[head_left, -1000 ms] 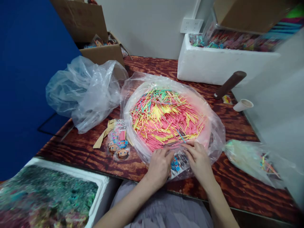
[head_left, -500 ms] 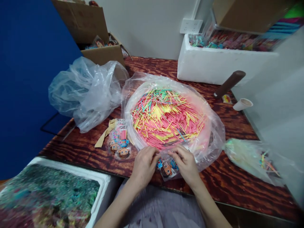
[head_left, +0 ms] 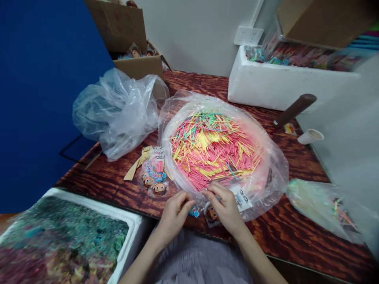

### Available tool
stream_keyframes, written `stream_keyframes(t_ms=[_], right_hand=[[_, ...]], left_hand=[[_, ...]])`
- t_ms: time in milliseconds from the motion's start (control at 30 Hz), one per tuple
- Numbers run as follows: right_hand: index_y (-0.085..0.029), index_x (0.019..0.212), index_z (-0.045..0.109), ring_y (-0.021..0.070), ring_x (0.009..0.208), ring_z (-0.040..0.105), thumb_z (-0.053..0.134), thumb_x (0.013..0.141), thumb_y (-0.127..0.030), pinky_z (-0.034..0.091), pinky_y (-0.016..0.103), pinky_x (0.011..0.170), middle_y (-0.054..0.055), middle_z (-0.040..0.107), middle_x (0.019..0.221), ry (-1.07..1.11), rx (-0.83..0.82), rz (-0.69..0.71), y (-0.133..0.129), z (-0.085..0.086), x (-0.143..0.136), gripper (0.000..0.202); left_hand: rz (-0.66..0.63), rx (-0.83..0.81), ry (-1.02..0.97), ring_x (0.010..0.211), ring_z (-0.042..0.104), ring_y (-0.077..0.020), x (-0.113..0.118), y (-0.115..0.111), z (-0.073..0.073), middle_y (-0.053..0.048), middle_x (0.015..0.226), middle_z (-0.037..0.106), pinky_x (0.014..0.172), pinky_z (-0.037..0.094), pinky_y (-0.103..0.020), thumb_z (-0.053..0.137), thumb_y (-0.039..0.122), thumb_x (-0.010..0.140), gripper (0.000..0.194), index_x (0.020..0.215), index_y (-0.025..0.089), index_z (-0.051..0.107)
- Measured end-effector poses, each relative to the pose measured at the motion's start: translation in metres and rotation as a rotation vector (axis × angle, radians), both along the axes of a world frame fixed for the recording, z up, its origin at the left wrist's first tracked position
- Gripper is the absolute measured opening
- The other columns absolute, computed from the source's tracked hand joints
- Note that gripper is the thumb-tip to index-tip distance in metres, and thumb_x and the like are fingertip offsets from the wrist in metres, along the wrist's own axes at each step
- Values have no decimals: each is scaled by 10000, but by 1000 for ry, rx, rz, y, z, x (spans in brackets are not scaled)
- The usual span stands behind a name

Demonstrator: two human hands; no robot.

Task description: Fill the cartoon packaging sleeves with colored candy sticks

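Note:
My left hand is closed, thumb against fingers, at the table's front edge. A blue printed piece shows at its fingertips, partly hidden. Beside it my right hand pinches at the top of a small clear packet with a brown cartoon face, which hangs below its fingers. Just beyond both hands lies a large clear plastic bag, spread open around a heap of thin pink, yellow, green and blue sticks. A clear packet with dark oval prints rests on the bag's near rim, right of my right hand.
Filled cartoon packets lie to the left beside tan strips. Further out are a crumpled clear bag, a cardboard box, a white foam box, a brown rod, a paper cup and a foam bin.
The view has shifted, so the table sits further right. My hands have drawn slightly apart at the fingertips, and the packet with dark oval prints now shows more fully beside my right hand.

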State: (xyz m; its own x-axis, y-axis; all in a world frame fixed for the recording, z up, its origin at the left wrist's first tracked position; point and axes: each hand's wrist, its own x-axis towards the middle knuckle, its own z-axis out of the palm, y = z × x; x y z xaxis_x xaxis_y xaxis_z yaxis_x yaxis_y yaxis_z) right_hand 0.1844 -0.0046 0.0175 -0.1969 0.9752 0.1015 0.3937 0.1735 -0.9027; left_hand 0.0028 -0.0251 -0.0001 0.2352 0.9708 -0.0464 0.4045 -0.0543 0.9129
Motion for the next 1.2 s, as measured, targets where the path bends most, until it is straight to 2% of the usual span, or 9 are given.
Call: stream_keyframes(t_ms=[133,233,367,467,600,900,967,1100,1200], right_hand=[[-199,711,539,164,680,533,387,986,-374,399,266,634,-7,542,693,53,-130,-12,25,-12,0,360],[-183,794,611,209,831,579,446,955,-265,423,313,765,49,636,826,-332,-57,6,46,-23,-6,245],[-146,928,638,282,977,525,551,872,-174,389,377,842,139,636,1001,-895,108,101,55,-29,-30,107],[-110,982,639,303,954,502,498,866,-111,372,404,791,175,617,1004,-1072,153,161,53,-28,-51,182],[-89,1033,632,302,922,496,476,868,-90,360,407,740,186,607,993,-1151,151,227,55,-27,-62,227],[-125,963,597,268,914,544,453,869,-58,380,369,782,152,626,992,-971,125,212,57,-33,-30,185],[-153,909,578,246,868,553,460,860,-56,380,352,769,120,631,928,-757,19,161,60,-36,-19,161],[-213,716,485,187,667,553,545,817,-123,400,309,681,2,576,657,-139,-319,35,78,-43,-1,148],[-225,691,446,157,548,563,542,829,-232,433,280,581,-29,571,591,44,-431,20,90,-46,7,168]], left_hand=[[64,21,-20,659,497,-136,-13,2,-5,12,682,507,629,360,-245,432,359,965,330,694,185,502],[128,30,-1,677,505,-146,-27,2,-11,3,693,512,643,370,-249,428,375,962,335,710,183,534],[211,19,-17,687,521,-151,-39,3,-20,0,700,538,650,390,-244,463,379,942,307,737,180,572],[246,-2,-53,677,522,-146,-39,4,-25,7,691,539,639,393,-233,479,384,931,306,719,181,564],[249,-35,-87,672,514,-146,-35,7,-26,10,681,527,629,388,-229,483,402,923,314,712,181,557],[282,-24,-85,696,531,-149,-43,9,-30,11,701,548,654,397,-234,501,388,912,283,731,185,580],[278,-27,-87,692,529,-148,-43,9,-32,11,699,546,649,398,-233,497,390,916,287,733,184,581],[262,-45,-103,699,527,-150,-39,10,-32,5,706,556,650,400,-235,497,396,918,291,747,180,589],[263,-63,-126,704,527,-150,-34,13,-29,3,714,565,656,399,-234,504,398,913,284,760,178,599]])
